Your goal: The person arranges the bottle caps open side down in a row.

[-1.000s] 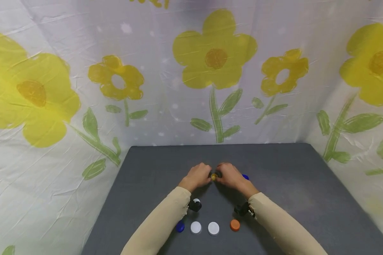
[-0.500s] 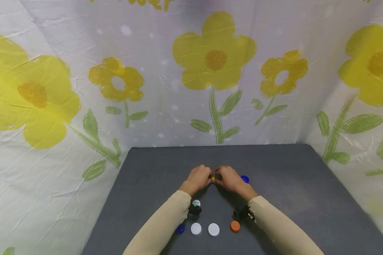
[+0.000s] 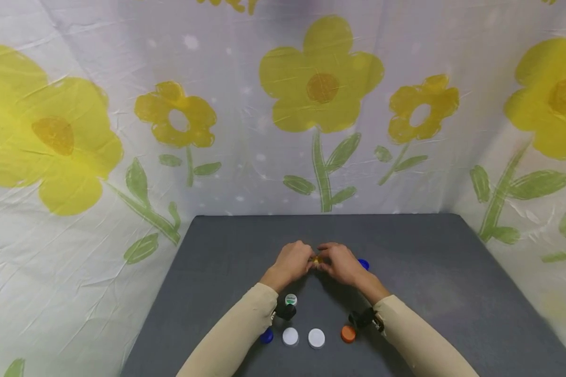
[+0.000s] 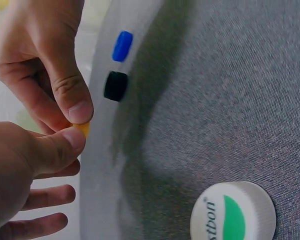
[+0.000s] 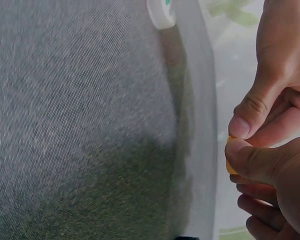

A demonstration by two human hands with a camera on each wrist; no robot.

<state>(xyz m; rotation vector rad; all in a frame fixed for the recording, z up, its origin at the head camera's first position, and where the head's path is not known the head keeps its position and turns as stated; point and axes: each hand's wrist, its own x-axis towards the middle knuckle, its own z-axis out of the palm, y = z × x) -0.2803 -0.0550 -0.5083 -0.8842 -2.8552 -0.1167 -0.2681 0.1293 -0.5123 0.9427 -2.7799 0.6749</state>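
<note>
Both hands meet over the far middle of the dark table and pinch one small yellow bottle cap (image 3: 316,259), mostly covered by their fingers. My left hand (image 3: 293,260) grips it between thumb and finger; in the left wrist view its other fingers are spread. My right hand (image 3: 341,263) has its thumb on the cap, with the fingers behind, as the left wrist view shows. A blue cap (image 3: 363,264) lies just right of the right hand. Next to it in the left wrist view stands a black cap (image 4: 115,86), hidden in the head view.
Nearer on the table (image 3: 236,241) lie a white cap with a green mark (image 3: 291,299), a dark blue cap (image 3: 266,336) partly behind the left sleeve, two white caps (image 3: 290,336) and an orange cap (image 3: 348,333). A flowered cloth (image 3: 245,131) hangs behind the table.
The hands stay together over the same spot. The fingers have shifted on the yellow cap, and the right hand's fingers reach further over it. The dark thing seen beside it earlier no longer shows there.
</note>
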